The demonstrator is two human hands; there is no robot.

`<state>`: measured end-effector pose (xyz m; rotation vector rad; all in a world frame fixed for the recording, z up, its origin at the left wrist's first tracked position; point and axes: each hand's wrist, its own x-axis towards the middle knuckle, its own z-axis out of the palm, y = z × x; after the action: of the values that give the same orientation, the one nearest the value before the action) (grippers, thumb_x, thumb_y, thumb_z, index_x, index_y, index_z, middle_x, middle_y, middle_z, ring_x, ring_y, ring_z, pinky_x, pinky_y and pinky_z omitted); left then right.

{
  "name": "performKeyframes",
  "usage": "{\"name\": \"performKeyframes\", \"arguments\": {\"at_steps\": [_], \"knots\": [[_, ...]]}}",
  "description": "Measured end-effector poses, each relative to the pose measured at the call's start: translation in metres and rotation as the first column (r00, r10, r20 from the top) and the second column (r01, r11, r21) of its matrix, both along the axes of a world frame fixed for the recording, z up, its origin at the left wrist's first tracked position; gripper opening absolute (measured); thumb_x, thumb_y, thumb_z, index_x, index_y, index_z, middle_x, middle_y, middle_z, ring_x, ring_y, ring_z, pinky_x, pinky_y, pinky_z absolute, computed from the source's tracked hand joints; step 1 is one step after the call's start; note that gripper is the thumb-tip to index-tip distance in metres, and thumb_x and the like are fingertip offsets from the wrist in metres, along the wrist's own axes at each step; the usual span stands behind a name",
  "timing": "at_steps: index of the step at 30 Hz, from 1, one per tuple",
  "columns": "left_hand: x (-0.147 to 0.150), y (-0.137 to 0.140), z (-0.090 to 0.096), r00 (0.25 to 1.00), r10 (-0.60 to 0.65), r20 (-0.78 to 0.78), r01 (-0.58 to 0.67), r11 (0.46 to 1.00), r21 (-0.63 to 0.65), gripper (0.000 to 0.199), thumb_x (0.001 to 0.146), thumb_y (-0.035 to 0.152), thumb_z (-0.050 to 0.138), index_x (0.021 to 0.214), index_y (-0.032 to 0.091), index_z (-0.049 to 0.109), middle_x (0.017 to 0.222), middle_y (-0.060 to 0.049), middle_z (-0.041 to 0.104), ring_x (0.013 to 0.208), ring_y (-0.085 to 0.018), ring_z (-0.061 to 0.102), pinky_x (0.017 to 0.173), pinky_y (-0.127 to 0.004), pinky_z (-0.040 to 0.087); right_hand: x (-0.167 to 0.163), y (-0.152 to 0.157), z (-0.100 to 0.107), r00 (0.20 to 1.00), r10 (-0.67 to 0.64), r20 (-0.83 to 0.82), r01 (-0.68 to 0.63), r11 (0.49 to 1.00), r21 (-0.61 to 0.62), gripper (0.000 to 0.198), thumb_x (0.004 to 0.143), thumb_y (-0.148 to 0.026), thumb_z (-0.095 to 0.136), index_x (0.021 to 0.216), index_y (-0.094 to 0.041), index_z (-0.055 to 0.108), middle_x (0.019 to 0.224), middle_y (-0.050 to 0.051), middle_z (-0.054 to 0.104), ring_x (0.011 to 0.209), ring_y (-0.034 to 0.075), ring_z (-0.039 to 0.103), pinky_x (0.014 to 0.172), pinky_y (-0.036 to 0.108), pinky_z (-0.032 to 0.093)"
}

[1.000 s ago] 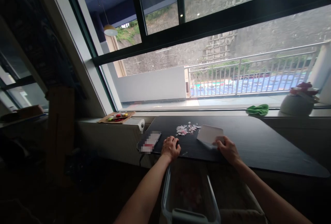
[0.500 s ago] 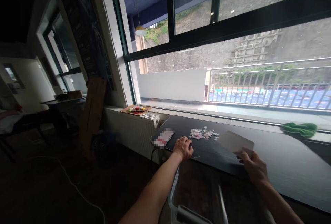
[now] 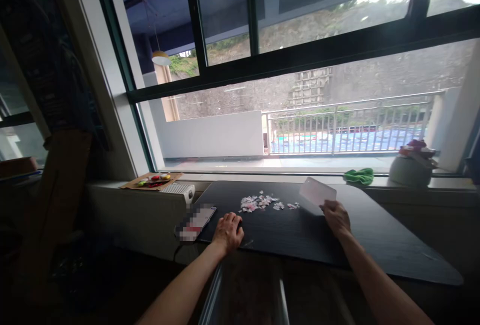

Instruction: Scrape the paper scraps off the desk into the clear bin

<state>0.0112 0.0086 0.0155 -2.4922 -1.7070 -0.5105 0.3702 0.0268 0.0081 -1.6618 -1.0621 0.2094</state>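
My right hand [image 3: 337, 217] grips a pale flat rectangular sheet [image 3: 318, 194] with rounded corners by its lower corner, tilted over the dark table [image 3: 277, 237]. Left of the sheet lie small torn paper scraps [image 3: 258, 201] in a loose pile, with a few bits trailing to the right. My left hand [image 3: 227, 235] rests at the table's near edge, just below the pile, its fingers curled and pressed together. What it holds, if anything, is hidden. A phone-like blurred object [image 3: 195, 222] lies to its left on the table corner.
On the sill are a green cloth [image 3: 359, 176], a large jug [image 3: 412, 167] at right, and cardboard [image 3: 129, 183] with small colourful items at left. A radiator [image 3: 142, 210] stands under the window. A clear container's edge [image 3: 213, 290] shows below the table.
The view has turned to the right, bringing the jug into sight. The sheet in my right hand is tilted up more, and a few scraps now lie apart on the pile's right. My left hand stays at the edge.
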Motion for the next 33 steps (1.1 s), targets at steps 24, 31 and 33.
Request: {"name": "performKeyframes", "arguments": {"at_steps": [24, 31, 33], "knots": [[-0.007, 0.004, -0.006, 0.995, -0.063, 0.072, 0.060, 0.997, 0.053, 0.027, 0.082, 0.026, 0.043, 0.102, 0.019, 0.059, 0.103, -0.008, 0.058, 0.103, -0.024, 0.052, 0.093, -0.041, 0.040, -0.006, -0.020, -0.011, 0.951, 0.293, -0.095, -0.288, 0.956, 0.059, 0.023, 0.065, -0.041, 0.065, 0.078, -0.023, 0.067, 0.077, 0.004, 0.074, 0.078, 0.024, 0.068, 0.076, 0.037, 0.051], [-0.008, 0.005, -0.007, 0.993, -0.081, 0.084, 0.074, 0.994, 0.085, 0.025, 0.080, 0.027, 0.046, 0.100, 0.020, 0.060, 0.100, -0.007, 0.058, 0.099, -0.024, 0.053, 0.091, -0.041, 0.042, -0.019, -0.046, -0.001, 0.952, 0.241, -0.191, -0.225, 0.969, 0.102, 0.027, 0.062, -0.042, 0.066, 0.076, -0.019, 0.067, 0.072, 0.004, 0.072, 0.072, 0.024, 0.067, 0.068, 0.036, 0.051], [-0.009, 0.005, -0.007, 0.992, -0.089, 0.092, 0.080, 0.992, 0.097, 0.025, 0.080, 0.028, 0.046, 0.099, 0.020, 0.060, 0.099, -0.007, 0.059, 0.099, -0.024, 0.053, 0.091, -0.041, 0.042, -0.021, -0.055, 0.001, 0.967, 0.197, -0.159, -0.187, 0.979, 0.080, 0.027, 0.062, -0.041, 0.065, 0.075, -0.018, 0.067, 0.069, 0.003, 0.070, 0.069, 0.022, 0.065, 0.065, 0.034, 0.049]]}}
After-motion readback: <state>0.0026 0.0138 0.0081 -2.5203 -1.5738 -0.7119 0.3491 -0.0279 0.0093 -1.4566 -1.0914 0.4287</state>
